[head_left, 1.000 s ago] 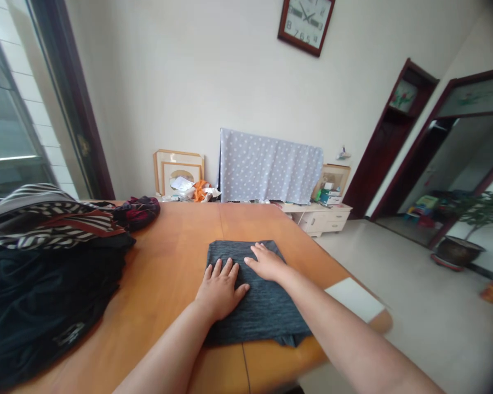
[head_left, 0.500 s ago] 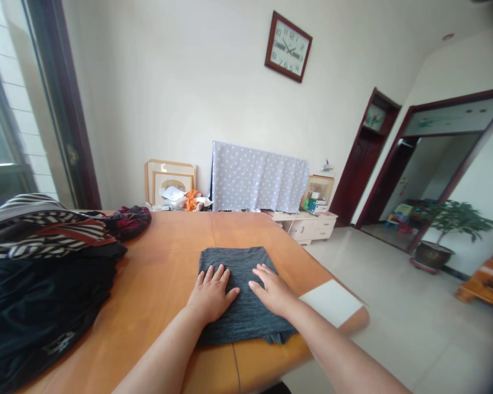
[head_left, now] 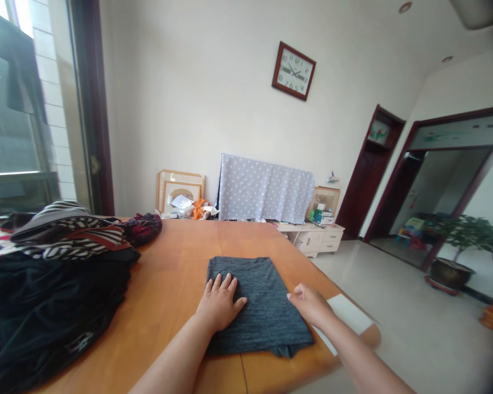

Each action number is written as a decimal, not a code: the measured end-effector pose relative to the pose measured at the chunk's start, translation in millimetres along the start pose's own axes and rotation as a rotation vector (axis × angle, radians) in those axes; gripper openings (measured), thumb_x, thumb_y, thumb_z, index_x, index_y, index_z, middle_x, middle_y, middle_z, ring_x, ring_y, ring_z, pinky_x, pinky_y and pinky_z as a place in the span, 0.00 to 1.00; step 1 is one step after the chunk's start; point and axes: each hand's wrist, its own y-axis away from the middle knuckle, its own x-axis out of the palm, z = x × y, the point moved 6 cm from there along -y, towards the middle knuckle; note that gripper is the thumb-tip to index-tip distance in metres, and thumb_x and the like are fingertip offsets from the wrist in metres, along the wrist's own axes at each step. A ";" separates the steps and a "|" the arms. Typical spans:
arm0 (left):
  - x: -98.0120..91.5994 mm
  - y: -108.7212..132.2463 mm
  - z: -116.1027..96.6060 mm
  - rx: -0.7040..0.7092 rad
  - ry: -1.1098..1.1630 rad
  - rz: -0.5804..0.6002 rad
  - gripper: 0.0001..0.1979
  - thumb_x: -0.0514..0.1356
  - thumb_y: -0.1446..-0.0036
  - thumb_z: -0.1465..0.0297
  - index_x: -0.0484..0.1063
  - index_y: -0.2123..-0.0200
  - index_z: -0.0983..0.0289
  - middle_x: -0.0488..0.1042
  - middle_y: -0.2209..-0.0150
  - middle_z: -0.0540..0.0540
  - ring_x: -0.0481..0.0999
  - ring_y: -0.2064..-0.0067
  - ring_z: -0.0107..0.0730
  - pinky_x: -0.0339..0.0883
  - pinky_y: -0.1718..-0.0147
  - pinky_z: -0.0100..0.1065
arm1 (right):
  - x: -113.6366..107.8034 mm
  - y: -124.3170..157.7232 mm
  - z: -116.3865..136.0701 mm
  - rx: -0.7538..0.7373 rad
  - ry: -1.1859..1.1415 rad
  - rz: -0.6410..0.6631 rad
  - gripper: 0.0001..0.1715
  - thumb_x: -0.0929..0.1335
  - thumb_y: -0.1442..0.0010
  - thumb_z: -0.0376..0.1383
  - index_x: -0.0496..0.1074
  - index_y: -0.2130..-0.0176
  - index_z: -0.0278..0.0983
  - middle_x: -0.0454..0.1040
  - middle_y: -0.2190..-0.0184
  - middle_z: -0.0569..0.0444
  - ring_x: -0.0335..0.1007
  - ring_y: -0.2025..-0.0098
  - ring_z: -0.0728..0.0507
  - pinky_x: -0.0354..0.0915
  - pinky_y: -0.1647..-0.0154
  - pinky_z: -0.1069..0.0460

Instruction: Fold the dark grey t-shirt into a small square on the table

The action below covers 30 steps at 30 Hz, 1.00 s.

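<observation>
A folded dark grey garment [head_left: 263, 306] with a streaky weave lies on the wooden table in front of me. My left hand [head_left: 222, 302] rests flat on its left part, fingers spread. At the garment's right edge is my right hand [head_left: 308, 303], its fingers curled in and closed on the cloth there. A small flap of the same fabric pokes out at the near right corner. What kind of garment it is cannot be made out in this folded form.
A heap of dark and striped clothes [head_left: 61, 295] covers the left side of the wooden table [head_left: 176, 284]. A white sheet [head_left: 349, 317] lies near the table's right edge, partly under my right forearm. Beyond stand a cloth-draped object [head_left: 267, 189] and a white cabinet [head_left: 316, 241].
My right hand has moved right, from lying open on the garment to its right edge, with the fingers now curled. The left hand stays flat on the cloth. The camera view has shifted slightly.
</observation>
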 end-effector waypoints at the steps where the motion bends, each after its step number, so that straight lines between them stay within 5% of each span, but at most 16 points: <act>1: 0.0 -0.2 0.1 0.000 0.001 -0.002 0.40 0.42 0.39 0.44 0.58 0.32 0.61 0.50 0.29 0.60 0.46 0.29 0.57 0.39 0.33 0.57 | -3.2 1.4 -5.4 0.026 0.014 0.003 0.16 0.68 0.42 0.49 0.71 0.67 0.39 0.77 0.69 0.52 0.72 0.65 0.43 0.59 0.66 0.52; 6: 0.1 -0.4 0.4 0.003 0.002 -0.005 0.39 0.42 0.38 0.44 0.58 0.32 0.60 0.51 0.29 0.60 0.47 0.29 0.57 0.39 0.33 0.58 | -4.8 11.0 -12.8 0.065 0.021 0.068 0.20 0.70 0.46 0.51 0.67 0.74 0.39 0.74 0.76 0.55 0.68 0.71 0.45 0.54 0.71 0.54; 17: 1.5 -1.7 2.4 0.007 0.006 -0.014 0.39 0.43 0.38 0.44 0.59 0.33 0.60 0.51 0.29 0.60 0.47 0.29 0.57 0.40 0.34 0.58 | 13.4 11.1 -8.4 0.045 -0.109 0.058 0.08 0.69 0.48 0.38 0.68 0.76 0.38 0.72 0.78 0.58 0.66 0.74 0.48 0.54 0.72 0.55; 24: 1.8 -2.9 3.7 0.011 0.064 -0.032 0.38 0.44 0.39 0.44 0.60 0.33 0.60 0.52 0.29 0.60 0.46 0.29 0.56 0.41 0.34 0.58 | 10.0 24.2 -7.0 0.076 -0.247 0.097 0.14 0.69 0.47 0.44 0.65 0.75 0.38 0.66 0.81 0.60 0.61 0.76 0.49 0.51 0.76 0.55; 27: -4.8 -8.8 14.8 -0.019 0.202 -0.104 0.36 0.46 0.38 0.45 0.62 0.35 0.61 0.56 0.31 0.60 0.49 0.29 0.52 0.45 0.34 0.54 | 10.9 29.6 -7.0 0.064 -0.234 0.126 0.15 0.71 0.49 0.44 0.64 0.75 0.39 0.64 0.81 0.61 0.59 0.76 0.49 0.51 0.76 0.56; 30: -22.4 -13.4 36.2 -0.078 0.447 -0.288 0.32 0.46 0.36 0.50 0.66 0.39 0.65 0.66 0.37 0.63 0.62 0.34 0.44 0.55 0.36 0.45 | 13.8 31.8 -10.7 0.071 -0.254 0.147 0.14 0.71 0.50 0.41 0.62 0.76 0.38 0.63 0.82 0.62 0.58 0.77 0.50 0.51 0.76 0.56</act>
